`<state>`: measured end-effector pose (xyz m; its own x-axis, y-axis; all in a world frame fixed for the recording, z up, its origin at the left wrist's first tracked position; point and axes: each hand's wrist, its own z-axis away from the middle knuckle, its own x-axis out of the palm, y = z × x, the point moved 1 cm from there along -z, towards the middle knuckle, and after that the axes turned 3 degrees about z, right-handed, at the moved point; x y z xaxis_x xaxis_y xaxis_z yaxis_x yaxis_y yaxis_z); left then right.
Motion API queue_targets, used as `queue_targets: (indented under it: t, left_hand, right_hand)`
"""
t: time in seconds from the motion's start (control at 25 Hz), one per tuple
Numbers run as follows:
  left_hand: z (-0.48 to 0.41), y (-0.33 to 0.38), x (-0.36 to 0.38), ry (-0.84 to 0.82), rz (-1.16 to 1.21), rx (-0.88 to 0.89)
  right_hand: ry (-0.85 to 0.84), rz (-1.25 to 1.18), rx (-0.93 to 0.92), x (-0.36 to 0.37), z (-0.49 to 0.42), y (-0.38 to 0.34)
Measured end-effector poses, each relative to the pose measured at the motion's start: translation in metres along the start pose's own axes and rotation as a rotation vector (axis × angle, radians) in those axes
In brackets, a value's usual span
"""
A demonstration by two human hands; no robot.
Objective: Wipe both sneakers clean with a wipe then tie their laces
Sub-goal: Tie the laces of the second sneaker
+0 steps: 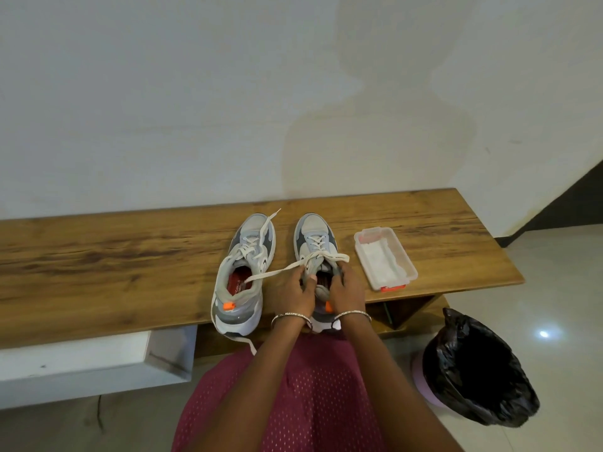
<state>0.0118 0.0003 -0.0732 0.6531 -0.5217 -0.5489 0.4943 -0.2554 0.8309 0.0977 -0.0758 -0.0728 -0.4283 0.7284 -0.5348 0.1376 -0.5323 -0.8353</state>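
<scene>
Wooden bench (98,256), left hand (293,293) pinching lace (277,272) of right sneaker (313,230), right hand (347,288) curled round its other lace end (339,257)

Tabletop (114,256): wood, strong brown grain, smooth, low sheen. Sneakers (243,278): grey and pale cloth uppers, matt; smooth white soles; small orange heel tabs that look plastic. Laces (277,272): flat off-white woven cloth. Box (359,249) near the tabletop's right end: clear plastic, orange clips; wipe (383,259) inside white, matt. Bangles (288,316): shiny metal. Bin liner (473,363): black, crinkled, glossy plastic. Floor (554,288): glossy tile.
</scene>
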Motion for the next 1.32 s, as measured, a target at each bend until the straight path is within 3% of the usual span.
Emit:
queue_targets:
  t: [0.32, 0.44, 0.52, 0.6, 0.68, 0.76, 0.84, 0.92, 1.08, 1.32]
  left_hand:
    - [-0.020, 0.015, 0.016, -0.227, 0.105, -0.091]
    - [-0.016, 0.011, -0.004, -0.295, 0.082, -0.059]
    - [-0.010, 0.009, -0.029, -0.192, 0.127, 0.009]
    - [-0.005, 0.004, -0.058, 0.033, 0.157, 0.099]
    - [-0.004, 0.000, -0.091, 0.291, 0.031, 0.148]
    - [-0.012, -0.016, -0.117, 0.385, -0.102, 0.059]
    - [-0.024, -0.040, -0.128, 0.315, -0.177, -0.051]
    - [-0.027, -0.054, -0.130, 0.201, -0.157, -0.137]
    - [-0.020, -0.059, -0.127, 0.135, -0.106, -0.171]
    - [0.000, -0.053, -0.103, 0.126, -0.042, -0.124]
  right_hand:
    - [0.047, 0.084, 0.044, -0.014, -0.031, 0.001]
    - [0.182, 0.136, 0.039, -0.022, -0.018, -0.007]
    - [0.356, 0.214, -0.084, -0.024, -0.004, -0.019]
    - [0.422, 0.261, -0.260, -0.015, 0.012, -0.031]
    - [0.294, 0.208, -0.366, 0.006, 0.024, -0.046]
    - [0.040, 0.104, -0.339, 0.033, 0.037, -0.060]
    - [-0.192, 0.078, -0.210, 0.060, 0.045, -0.073]
    - [-0.303, 0.129, -0.117, 0.080, 0.048, -0.078]
    - [-0.407, 0.142, 0.047, 0.091, 0.049, -0.071]
    - [-0.356, 0.163, 0.017, 0.056, 0.048, -0.053]
